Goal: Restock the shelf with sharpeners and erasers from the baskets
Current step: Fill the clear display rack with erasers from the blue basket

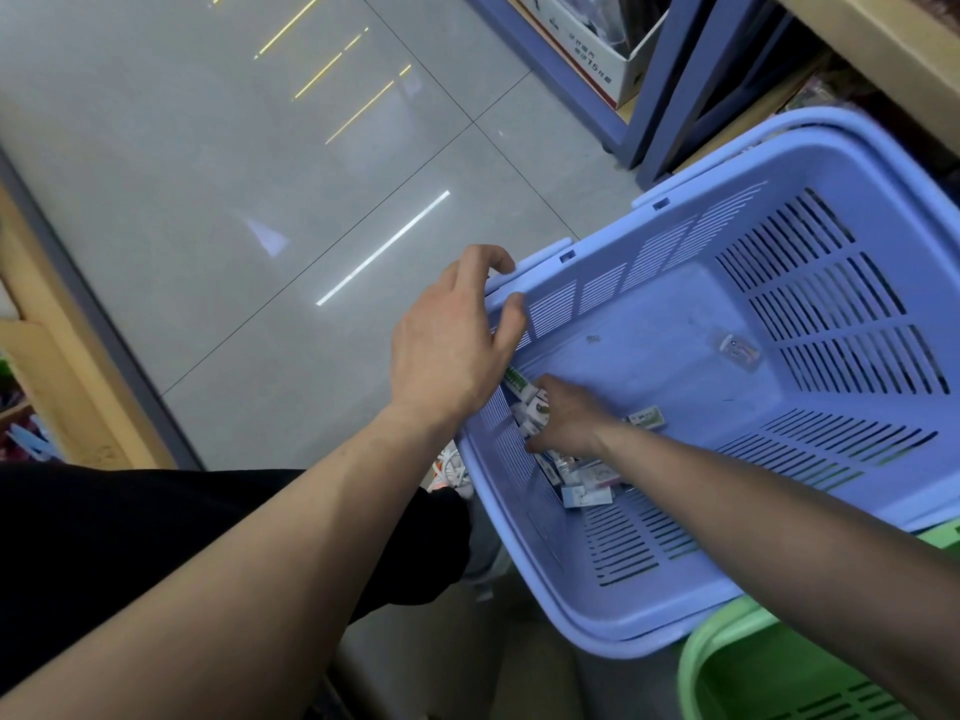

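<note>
A blue slotted basket point(779, 148) is tilted toward me at the right of the head view. My left hand point(452, 340) grips its near rim, thumb inside and fingers over the edge. Several small boxed erasers point(587, 491) are piled in the basket's lower corner. My right hand point(566, 418) reaches into that pile, its fingers curled around a few small white boxes point(535, 413). One clear-wrapped item point(737, 350) lies alone on the basket floor, and another small box point(647, 419) lies beside my right wrist.
A green basket point(727, 662) sits under the blue one at bottom right. Blue-framed shelving point(660, 80) with a white carton point(587, 49) stands at the top right. A wooden shelf unit point(62, 356) lines the left. Grey tiled floor point(234, 174) lies between them.
</note>
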